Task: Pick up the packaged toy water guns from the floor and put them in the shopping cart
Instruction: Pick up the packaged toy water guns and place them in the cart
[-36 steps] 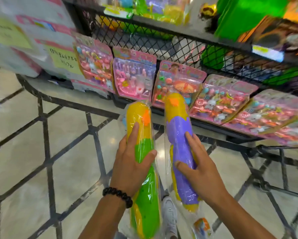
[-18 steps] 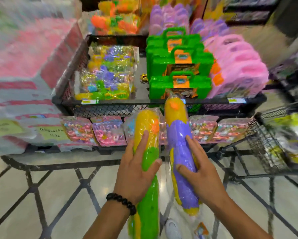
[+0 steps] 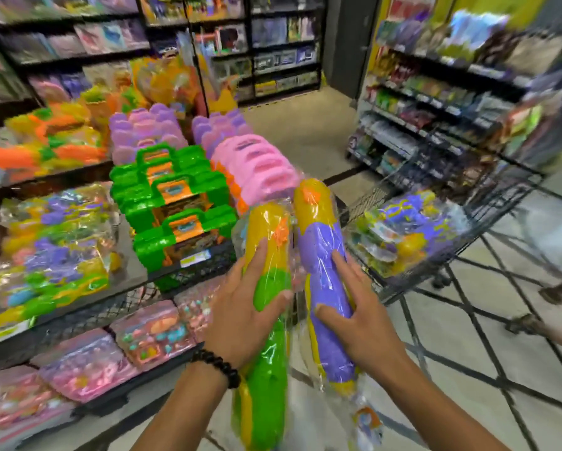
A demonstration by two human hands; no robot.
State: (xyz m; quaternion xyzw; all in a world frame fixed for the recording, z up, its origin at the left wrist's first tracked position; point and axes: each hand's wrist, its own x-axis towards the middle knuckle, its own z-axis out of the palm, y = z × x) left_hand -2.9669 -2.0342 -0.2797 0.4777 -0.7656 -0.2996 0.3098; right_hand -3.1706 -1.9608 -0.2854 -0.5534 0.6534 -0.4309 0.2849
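Both packaged water guns in hand, cart just to the right

Left hand (image 3: 247, 307), black bead bracelet (image 3: 216, 366) at the wrist, wrapped round the green-and-yellow water gun (image 3: 266, 336) in its clear plastic wrap: thumb hooked over the right side, fingers laid along the barrel. Right hand (image 3: 357, 323) gripped round the purple-and-yellow water gun (image 3: 326, 288), also wrapped, thumb across the front and fingers behind and along the side. Both guns held upright side by side, close together at their yellow tops, off the floor and in front of the chest. Shopping cart (image 3: 488, 219) of dark wire just beside the purple gun, on the right, already loaded with more packaged purple and yellow toys (image 3: 406, 229). To the left, a display shelf (image 3: 77, 317) with green carry cases (image 3: 175, 203), pink cases (image 3: 256, 164) and flat pink blister packs (image 3: 152, 333) below. Tiled floor (image 3: 468, 353) with dark lines underneath; background shelving blurred
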